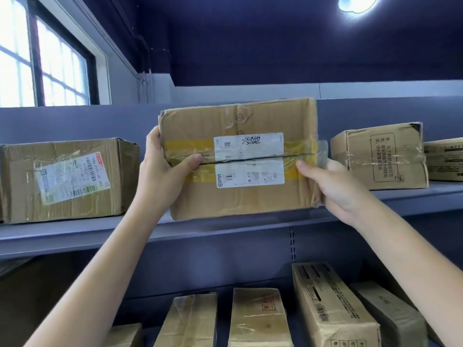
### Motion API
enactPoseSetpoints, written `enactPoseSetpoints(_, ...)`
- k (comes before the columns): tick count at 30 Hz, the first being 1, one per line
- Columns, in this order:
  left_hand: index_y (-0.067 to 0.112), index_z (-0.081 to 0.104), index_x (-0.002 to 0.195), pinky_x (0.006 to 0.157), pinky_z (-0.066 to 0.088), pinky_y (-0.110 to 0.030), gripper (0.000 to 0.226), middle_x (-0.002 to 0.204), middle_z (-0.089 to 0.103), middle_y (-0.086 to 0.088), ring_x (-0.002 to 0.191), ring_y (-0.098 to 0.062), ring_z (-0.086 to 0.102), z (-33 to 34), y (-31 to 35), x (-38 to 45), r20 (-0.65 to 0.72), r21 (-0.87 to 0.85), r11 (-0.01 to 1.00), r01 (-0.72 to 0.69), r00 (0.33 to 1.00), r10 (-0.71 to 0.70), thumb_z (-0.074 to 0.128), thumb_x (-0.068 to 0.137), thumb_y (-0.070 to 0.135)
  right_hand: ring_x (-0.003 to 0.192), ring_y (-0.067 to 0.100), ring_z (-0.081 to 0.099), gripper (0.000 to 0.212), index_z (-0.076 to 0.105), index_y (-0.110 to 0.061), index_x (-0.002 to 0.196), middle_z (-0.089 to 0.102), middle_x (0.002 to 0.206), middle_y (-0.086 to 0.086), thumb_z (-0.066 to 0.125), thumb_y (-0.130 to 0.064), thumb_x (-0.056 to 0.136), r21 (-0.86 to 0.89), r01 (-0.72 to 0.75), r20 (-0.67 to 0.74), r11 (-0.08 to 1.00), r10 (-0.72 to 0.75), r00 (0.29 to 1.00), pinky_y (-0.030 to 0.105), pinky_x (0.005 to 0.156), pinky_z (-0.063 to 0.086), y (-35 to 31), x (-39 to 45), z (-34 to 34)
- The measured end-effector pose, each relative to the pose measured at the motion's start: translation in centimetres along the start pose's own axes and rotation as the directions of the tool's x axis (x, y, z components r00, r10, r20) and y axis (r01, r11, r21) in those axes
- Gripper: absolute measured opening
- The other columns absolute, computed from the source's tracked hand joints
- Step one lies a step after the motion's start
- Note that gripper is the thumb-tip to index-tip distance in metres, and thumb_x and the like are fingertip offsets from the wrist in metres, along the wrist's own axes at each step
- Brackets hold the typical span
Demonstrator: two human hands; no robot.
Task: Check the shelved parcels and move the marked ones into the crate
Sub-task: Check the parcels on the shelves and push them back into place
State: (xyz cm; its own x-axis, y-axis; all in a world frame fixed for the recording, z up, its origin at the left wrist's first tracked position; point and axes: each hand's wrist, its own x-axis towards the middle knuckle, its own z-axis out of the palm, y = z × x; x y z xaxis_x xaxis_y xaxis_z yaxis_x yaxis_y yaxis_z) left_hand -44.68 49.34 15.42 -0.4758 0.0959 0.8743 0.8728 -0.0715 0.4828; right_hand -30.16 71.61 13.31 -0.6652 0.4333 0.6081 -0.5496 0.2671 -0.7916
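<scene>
Above the upper shelf (225,229), a cardboard parcel (238,159) is held up, label side toward the camera, left hand (162,169) gripping its left edge and right hand (335,186) clasping its right. Checking seems underway; other parcels (65,181) wait on both shelves, and no crate is in view.

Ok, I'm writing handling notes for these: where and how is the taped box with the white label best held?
By its two short ends, one hand from each side, as the left hand and right hand do now. The taped box is wide and flat-faced, too broad for one hand, and its slit seam runs across the front, so squeezing inward at the ends keeps it closed.
</scene>
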Motion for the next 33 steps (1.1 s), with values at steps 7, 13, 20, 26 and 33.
enactPoseSetpoints(7, 0.031, 0.032, 0.136, 0.092, 0.044, -0.030, 0.064, 0.111, 0.057, 0.014, 0.105, -0.010, 0.056, -1.8, -0.4, -1.2, 0.077, 0.114, 0.993, -0.019, 0.997, 0.010, 0.066, 0.083, 0.017, 0.104, 0.015, 0.059, 0.017, 0.056, -0.030, 0.095, 0.064, 0.102, -0.009, 0.049, -0.014, 0.094, -0.203, 0.106, -0.108, 0.974, -0.130, 0.986, 0.041, 0.099, 0.045, 1.1, 0.0, 1.6)
enactPoseSetpoints(13, 0.020, 0.020, 0.142, 0.089, 0.029, -0.014, 0.077, 0.128, 0.047, 0.008, 0.116, -0.012, 0.044, -2.1, -1.4, -3.1, 0.109, 0.322, 0.945, -0.061, 0.994, 0.027, 0.067, 0.081, 0.018, 0.112, 0.019, 0.053, 0.041, 0.042, -0.022, 0.131, 0.059, 0.119, -0.005, 0.053, -0.018, 0.092, -0.466, 0.110, -0.042, 0.878, -0.146, 0.988, 0.045, 0.101, 0.042, 1.5, 0.7, 2.2)
enactPoseSetpoints(20, 0.005, -0.011, 0.145, 0.114, -0.003, -0.036, 0.103, 0.152, -0.022, -0.018, 0.142, -0.032, -0.016, -2.2, -3.2, -3.1, 0.209, 0.748, 0.656, -0.103, 0.974, -0.085, 0.067, 0.080, 0.020, 0.144, 0.024, -0.002, 0.127, -0.020, -0.011, 0.143, -0.015, 0.156, 0.005, 0.080, -0.023, 0.067, -0.821, 0.052, 0.033, 0.569, -0.044, 0.998, 0.041, 0.117, 0.010, 2.5, 3.0, 5.7)
enactPoseSetpoints(26, 0.003, -0.006, 0.144, 0.110, 0.021, -0.036, 0.088, 0.152, -0.022, -0.020, 0.142, -0.037, 0.009, -2.2, -4.3, -0.8, 0.250, 0.691, 0.723, -0.012, 0.942, -0.224, 0.057, 0.084, 0.008, 0.143, 0.030, 0.013, 0.122, -0.018, -0.007, 0.143, -0.001, 0.157, 0.010, 0.078, -0.022, 0.070, -0.839, -0.014, 0.017, 0.543, 0.052, 0.999, 0.043, 0.114, 0.020, 3.3, 5.5, 8.1)
enactPoseSetpoints(33, 0.001, -0.005, 0.144, 0.111, 0.017, -0.034, 0.070, 0.151, -0.020, -0.023, 0.142, -0.037, 0.007, -1.8, -5.4, 0.4, 0.299, 0.638, 0.770, 0.006, 0.920, -0.255, 0.043, 0.094, 0.010, 0.141, 0.033, 0.018, 0.118, -0.020, -0.007, 0.142, 0.003, 0.156, 0.015, 0.075, -0.023, 0.074, -0.846, -0.058, 0.006, 0.530, 0.118, 0.993, 0.044, 0.113, 0.025, 3.8, 6.8, 8.0)
